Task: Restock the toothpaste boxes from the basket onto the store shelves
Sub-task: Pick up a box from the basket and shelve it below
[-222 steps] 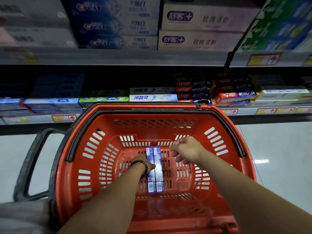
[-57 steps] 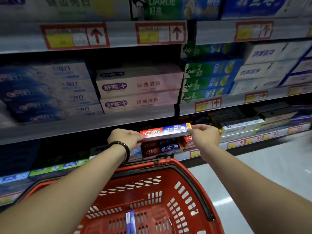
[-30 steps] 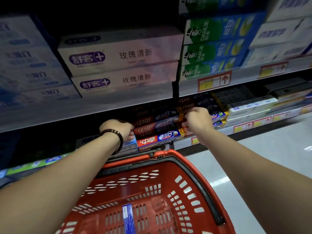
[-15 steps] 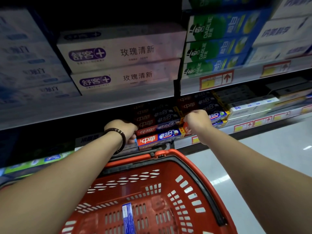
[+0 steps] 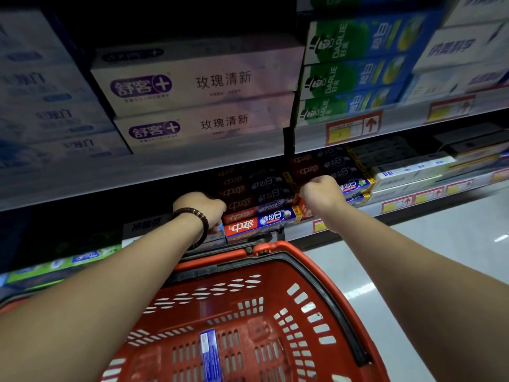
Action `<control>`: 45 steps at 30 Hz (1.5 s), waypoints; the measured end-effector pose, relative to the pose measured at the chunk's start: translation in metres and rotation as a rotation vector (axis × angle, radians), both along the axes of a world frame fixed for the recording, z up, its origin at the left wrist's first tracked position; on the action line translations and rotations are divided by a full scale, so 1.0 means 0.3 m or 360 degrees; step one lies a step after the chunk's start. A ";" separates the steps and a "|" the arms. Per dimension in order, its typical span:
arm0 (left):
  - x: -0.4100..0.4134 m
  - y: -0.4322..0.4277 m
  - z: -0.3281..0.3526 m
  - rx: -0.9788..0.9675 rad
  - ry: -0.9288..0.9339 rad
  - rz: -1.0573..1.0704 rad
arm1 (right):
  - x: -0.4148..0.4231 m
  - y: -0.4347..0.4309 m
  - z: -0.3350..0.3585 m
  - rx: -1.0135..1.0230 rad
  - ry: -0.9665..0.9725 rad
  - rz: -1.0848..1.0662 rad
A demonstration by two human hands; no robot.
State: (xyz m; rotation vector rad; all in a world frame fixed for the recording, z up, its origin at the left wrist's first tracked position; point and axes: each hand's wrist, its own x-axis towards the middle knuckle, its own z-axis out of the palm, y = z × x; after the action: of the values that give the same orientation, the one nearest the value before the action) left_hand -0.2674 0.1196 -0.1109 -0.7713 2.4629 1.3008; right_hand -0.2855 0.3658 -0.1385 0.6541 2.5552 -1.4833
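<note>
A red plastic basket with slotted walls and a black rim band sits nearest. One narrow blue toothpaste box lies flat on its gridded floor, well apart from both hands. Two bare forearms reach over it to the lower shelf. The left hand, with a dark beaded bracelet on its wrist, is curled at the left end of a stack of glossy red-and-blue boxes. The right hand is curled at the right end. Their fingertips are hidden, so I cannot tell if they pinch a box. Above, the grey upper shelf carries matte pale cartons and green-and-blue cartons.
</note>
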 end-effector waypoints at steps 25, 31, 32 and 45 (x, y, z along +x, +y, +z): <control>0.144 -0.075 0.219 0.0325 0.0146 -0.0030 | 0.141 -0.060 0.226 -0.0002 0.0084 0.0254; 0.275 -0.084 0.311 0.0461 0.0166 -0.0046 | 0.248 -0.080 0.333 0.0023 0.0063 0.0345; 0.300 -0.093 0.326 0.0483 0.0161 -0.0061 | 0.268 -0.082 0.351 -0.0007 0.0059 0.0356; 0.556 -0.228 0.378 0.0461 0.0298 0.0027 | 0.532 -0.223 0.448 -0.0091 -0.0022 0.0550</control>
State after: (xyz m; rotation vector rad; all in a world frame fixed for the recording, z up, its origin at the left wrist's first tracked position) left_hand -0.1005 0.0511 0.0024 -0.6230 2.3281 1.7576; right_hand -0.1259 0.2987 -0.0041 0.1989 2.4463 -1.4176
